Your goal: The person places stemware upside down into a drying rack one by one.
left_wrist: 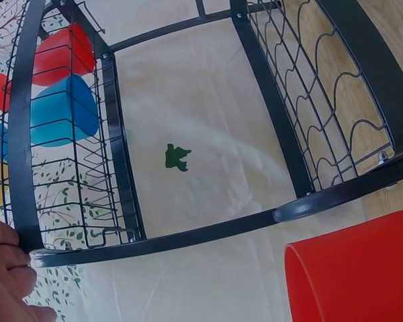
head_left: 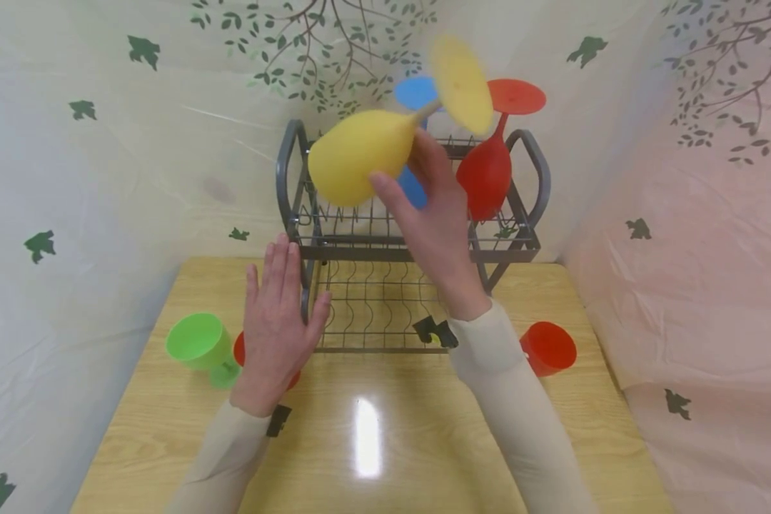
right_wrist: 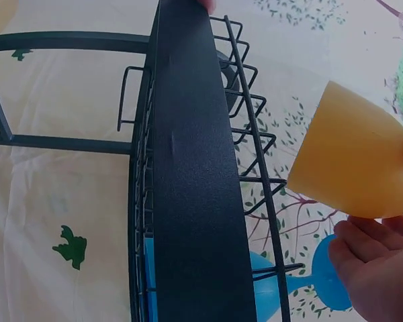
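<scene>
My right hand (head_left: pixel 438 214) grips a yellow plastic wine goblet (head_left: pixel 360 153) by its bowl, above the upper tier of a dark wire dish rack (head_left: pixel 360 253). The goblet is tilted, its foot up to the right and its mouth toward the lower left. In the right wrist view, the yellow bowl (right_wrist: pixel 352 154) is apart from the rack wires. My left hand (head_left: pixel 276 321), fingers straight, lies at the rack's front left corner. Upside down on the upper tier stand a red goblet (head_left: pixel 488 178) and a blue goblet (head_left: pixel 414 189), the blue one partly hidden.
On the wooden table (head_left: pixel 424 442), a green goblet (head_left: pixel 199 341) stands left of the rack. A red cup (left_wrist: pixel 363 268) lies partly hidden beneath my left hand. Another red cup (head_left: pixel 550 350) is near my right sleeve. The rack's lower tier (head_left: pixel 373 307) has wavy wires.
</scene>
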The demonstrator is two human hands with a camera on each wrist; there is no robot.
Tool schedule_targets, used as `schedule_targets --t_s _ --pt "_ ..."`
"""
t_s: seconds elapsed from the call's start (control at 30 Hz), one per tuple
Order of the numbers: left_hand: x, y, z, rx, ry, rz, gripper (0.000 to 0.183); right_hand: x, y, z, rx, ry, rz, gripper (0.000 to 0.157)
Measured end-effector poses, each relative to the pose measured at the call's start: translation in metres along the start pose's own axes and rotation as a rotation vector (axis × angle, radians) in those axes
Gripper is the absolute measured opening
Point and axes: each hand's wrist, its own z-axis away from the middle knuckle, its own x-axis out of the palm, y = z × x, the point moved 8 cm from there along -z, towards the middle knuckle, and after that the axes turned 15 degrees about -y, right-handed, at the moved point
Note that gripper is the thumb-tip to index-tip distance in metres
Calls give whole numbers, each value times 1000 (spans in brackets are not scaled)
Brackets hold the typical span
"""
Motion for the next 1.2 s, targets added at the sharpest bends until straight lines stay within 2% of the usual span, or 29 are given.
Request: schedule_targets --t_s 0.2,0.43,0.7,0.9,1.2 --pt "-1 1 -1 10 9 -7 74 4 7 -10 116 -44 71 61" --pt "-1 1 -2 7 -10 -11 74 8 15 -21 164 -105 110 65" --pt "-1 0 -2 -2 -22 5 75 9 53 -36 262 -169 189 72" --pt "0 0 -2 2 -21 29 74 16 61 -43 325 -252 288 74" --pt "0 -2 -2 4 -40 21 74 25 75 -49 417 -350 305 76"
